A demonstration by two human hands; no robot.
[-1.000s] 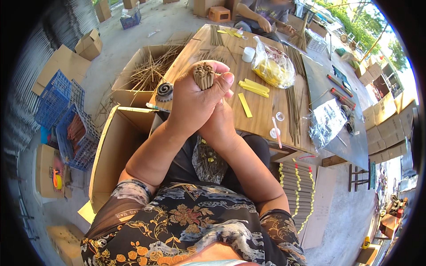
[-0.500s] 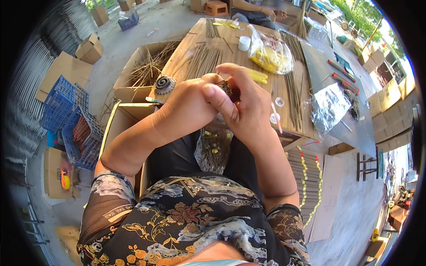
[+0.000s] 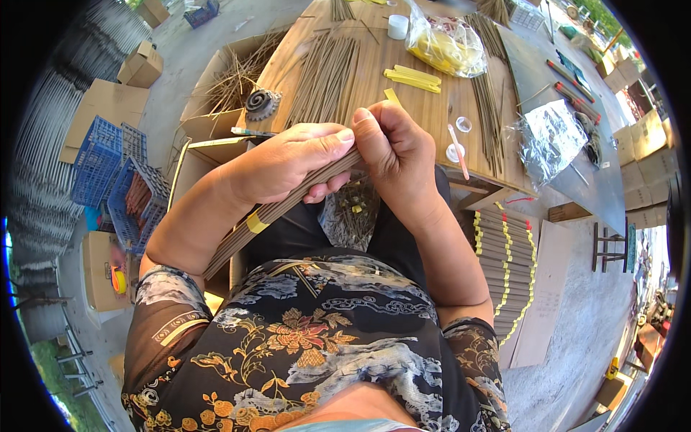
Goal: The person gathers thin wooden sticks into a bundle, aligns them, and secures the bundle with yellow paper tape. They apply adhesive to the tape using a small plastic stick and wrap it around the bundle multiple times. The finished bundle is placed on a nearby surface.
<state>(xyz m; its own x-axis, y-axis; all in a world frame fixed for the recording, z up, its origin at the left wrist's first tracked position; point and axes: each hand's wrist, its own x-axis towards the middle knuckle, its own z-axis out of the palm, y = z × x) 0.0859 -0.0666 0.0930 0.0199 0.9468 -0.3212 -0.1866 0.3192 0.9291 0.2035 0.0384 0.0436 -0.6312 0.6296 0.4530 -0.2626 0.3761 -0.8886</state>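
A slanting bundle of thin brown incense sticks [image 3: 277, 209] lies across my front, its lower end by my left forearm. A yellow band wraps its middle. My left hand [image 3: 306, 160] is closed round its upper part, thumb along the top and fingertips showing beneath. At the upper end, my right hand [image 3: 394, 147] is closed with thumb and curled fingers against the left thumb, covering the tip of the bundle. A short yellow strip [image 3: 391, 96] sticks up just beyond the right knuckles; whether that hand grips it is hidden.
On the wooden table [image 3: 389, 54] lie loose sticks [image 3: 324, 79], yellow strips [image 3: 412, 79], a filled plastic bag [image 3: 446, 43] and a dark coiled object [image 3: 262, 104]. Banded bundles [image 3: 504, 266] lie at the right. Blue crates [image 3: 108, 165] and a carton of sticks [image 3: 216, 93] stand left.
The bundle now shows lengthwise between my hands; before, only a stick end was visible in them. My left hand has turned and lies along it. The view has tilted down.
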